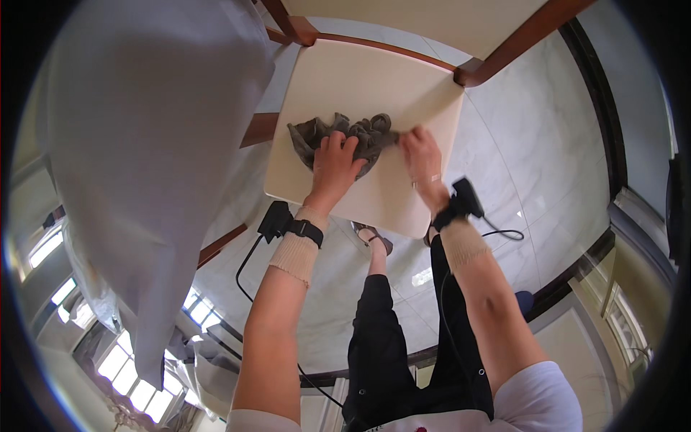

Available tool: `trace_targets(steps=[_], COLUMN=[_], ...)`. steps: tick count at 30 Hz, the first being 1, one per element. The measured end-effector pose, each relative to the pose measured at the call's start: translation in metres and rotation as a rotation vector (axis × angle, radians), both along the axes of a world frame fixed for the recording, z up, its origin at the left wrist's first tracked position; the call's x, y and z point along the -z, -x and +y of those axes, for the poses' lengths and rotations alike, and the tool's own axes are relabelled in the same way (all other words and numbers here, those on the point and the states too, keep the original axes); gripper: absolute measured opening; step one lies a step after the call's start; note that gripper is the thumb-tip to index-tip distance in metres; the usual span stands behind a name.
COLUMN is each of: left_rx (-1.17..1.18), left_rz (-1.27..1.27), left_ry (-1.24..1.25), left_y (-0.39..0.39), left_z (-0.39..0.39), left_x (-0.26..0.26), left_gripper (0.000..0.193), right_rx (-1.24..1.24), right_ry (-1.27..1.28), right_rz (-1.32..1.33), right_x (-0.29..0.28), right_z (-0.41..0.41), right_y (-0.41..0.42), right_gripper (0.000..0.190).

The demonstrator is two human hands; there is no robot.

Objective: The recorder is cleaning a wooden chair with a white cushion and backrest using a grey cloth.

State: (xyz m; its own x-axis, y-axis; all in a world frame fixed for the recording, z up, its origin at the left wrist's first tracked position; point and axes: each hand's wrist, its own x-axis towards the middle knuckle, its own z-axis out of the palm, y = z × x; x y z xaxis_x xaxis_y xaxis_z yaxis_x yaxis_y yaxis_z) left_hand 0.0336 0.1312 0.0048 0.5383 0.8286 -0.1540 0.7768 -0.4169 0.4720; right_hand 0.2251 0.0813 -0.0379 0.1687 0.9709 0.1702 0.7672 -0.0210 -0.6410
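A crumpled dark grey cloth (pixel 367 135) lies bunched on the cream seat of a wooden-framed chair (pixel 372 81). My left hand (pixel 336 164) rests on the cloth's near side, fingers curled into its folds and thumb out to the right. At the cloth's right end, my right hand (pixel 421 154) pinches a narrow, blurred strip of it between the fingertips. The fabric's underside and the left fingertips are partly hidden.
A large pale cloth (pixel 156 135) drapes over something on the left, beside the seat. The chair's backrest (pixel 388 21) rises at the far side. Cables (pixel 502 235) trail from black devices strapped to both wrists. Pale marble tiles (pixel 496 146) cover the floor.
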Motion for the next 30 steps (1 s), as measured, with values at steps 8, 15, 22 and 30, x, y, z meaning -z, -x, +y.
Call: trace_targets(steps=[8,15,22,30], left_rx=[0.066,-0.033,-0.083,-0.033], left_rz=[0.010,0.161,0.046,0.124], left_ry=[-0.021,-0.044,-0.014,-0.005], left_y=[0.010,0.017,0.022,0.020], left_z=[-0.006,-0.016,-0.027,-0.025], left_x=[0.005,-0.002,0.008,0.013], left_gripper=[0.048,0.048,0.048,0.044], right_rx=[-0.137,-0.238,0.196,-0.095], right_ry=[0.106,-0.028,0.058,0.074], right_rz=[-0.155,-0.021,0.113,-0.099], right_x=[0.021,0.023,0.005,0.016], right_z=[-0.020,-0.093,-0.007,-0.032], right_y=[-0.002,0.054,0.004,0.011], right_gripper=[0.007,0.009,0.005,0.007])
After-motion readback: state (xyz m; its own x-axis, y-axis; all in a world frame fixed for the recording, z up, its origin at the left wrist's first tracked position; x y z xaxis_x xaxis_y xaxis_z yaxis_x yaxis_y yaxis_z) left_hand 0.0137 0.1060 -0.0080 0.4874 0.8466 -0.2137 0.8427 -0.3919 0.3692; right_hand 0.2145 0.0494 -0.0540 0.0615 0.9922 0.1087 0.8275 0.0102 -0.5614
